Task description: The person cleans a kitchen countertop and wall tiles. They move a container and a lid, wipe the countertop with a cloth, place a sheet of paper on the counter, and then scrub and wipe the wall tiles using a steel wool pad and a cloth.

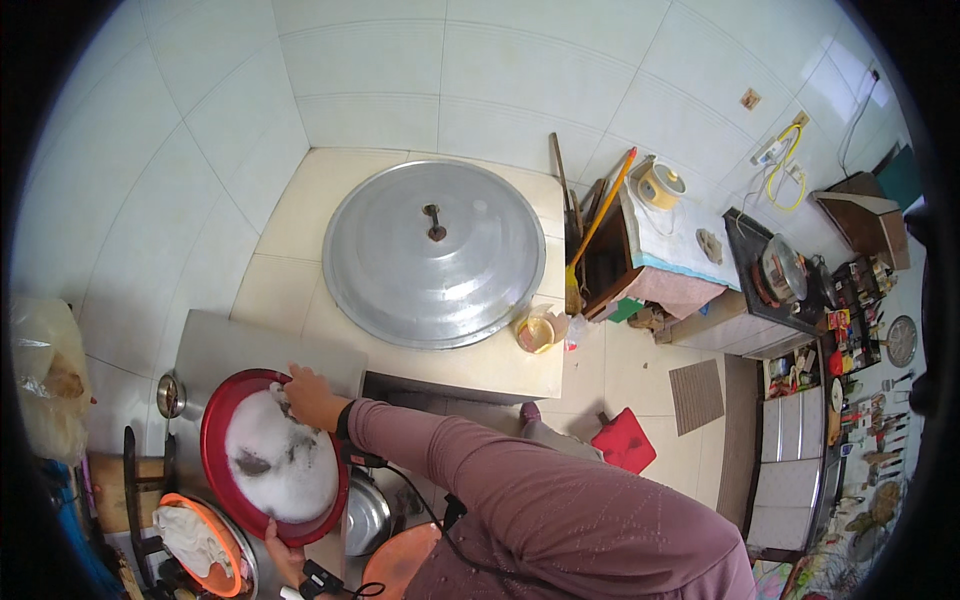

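Observation:
A red plastic basin (pixel 212 457) sits tilted on the grey metal counter (pixel 225 337). White suds (pixel 277 465) cover most of its inside, with darker gaps between them. My right hand (pixel 311 400) bends over the upper right rim. Pressed under its fingers is what looks like a small pale rag (pixel 280 396), partly hidden by the hand and wet with foam. At the lower rim, my left hand (pixel 285 556) grips the basin with the thumb up near the edge. Its other fingers are hidden below.
An orange basket (pixel 234 555) with white cloth stands at lower left, near a small metal bowl (pixel 171 395). A large aluminium lid (pixel 435 277) covers the tiled stove top beyond. A clear tub (pixel 538 332) sits at its corner. A metal pot (pixel 367 517) and orange basin (pixel 401 559) are below.

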`<state>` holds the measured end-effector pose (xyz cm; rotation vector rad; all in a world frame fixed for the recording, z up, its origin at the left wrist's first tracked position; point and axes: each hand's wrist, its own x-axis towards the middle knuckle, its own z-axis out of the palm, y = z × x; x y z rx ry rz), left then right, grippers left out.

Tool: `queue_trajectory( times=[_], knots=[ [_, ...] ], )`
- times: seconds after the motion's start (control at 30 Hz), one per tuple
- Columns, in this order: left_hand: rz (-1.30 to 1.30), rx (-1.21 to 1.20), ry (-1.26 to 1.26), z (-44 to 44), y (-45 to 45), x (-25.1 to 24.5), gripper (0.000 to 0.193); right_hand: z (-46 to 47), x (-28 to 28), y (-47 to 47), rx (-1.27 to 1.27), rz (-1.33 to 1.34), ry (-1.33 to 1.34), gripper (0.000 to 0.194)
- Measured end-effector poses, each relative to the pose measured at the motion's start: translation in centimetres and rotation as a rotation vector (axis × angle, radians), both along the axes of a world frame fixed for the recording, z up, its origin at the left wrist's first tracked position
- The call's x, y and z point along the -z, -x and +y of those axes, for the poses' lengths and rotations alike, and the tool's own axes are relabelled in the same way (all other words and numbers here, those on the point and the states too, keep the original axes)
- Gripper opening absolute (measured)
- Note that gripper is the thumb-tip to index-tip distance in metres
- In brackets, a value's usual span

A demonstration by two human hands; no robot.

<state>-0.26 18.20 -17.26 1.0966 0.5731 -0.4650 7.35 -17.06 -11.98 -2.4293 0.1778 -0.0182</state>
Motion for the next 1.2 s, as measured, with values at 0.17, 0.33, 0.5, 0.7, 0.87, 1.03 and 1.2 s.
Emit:
queue_trajectory(
  times=[0.17,0.33,0.5,0.7,0.87,1.03,1.2],
  knots=[
    [0.009,-0.073,-0.066,0.0,0.0,0.0,0.049,0.8,2.2,-0.4,-0.031,-0.038,-0.064,0.026],
    [0.004,0.009,0.006,0.3,0.1,-0.2,0.053,1.2,3.2,0.1,0.027,-0.143,-0.126,0.027],
    [-0.015,0.015,-0.072,1.4,-0.1,0.6,0.053,1.1,3.2,1.0,0.098,-0.243,-0.041,0.024],
    [0.030,-0.007,-0.065,0.7,-0.1,0.2,0.050,1.2,3.7,0.9,0.082,-0.214,0.001,0.020],
    [0.043,-0.112,-0.133,-1.6,2.1,-1.1,0.057,1.0,3.7,0.6,0.162,-0.165,-0.011,0.016],
    [0.002,-0.181,-0.117,-5.1,5.1,-2.5,0.068,-1.5,2.7,2.6,0.148,-0.045,-0.049,0.018],
    [-0.067,-0.119,-0.159,-8.2,8.6,-3.7,0.073,-6.3,1.2,7.0,0.113,0.096,-0.069,0.033]
  ],
)
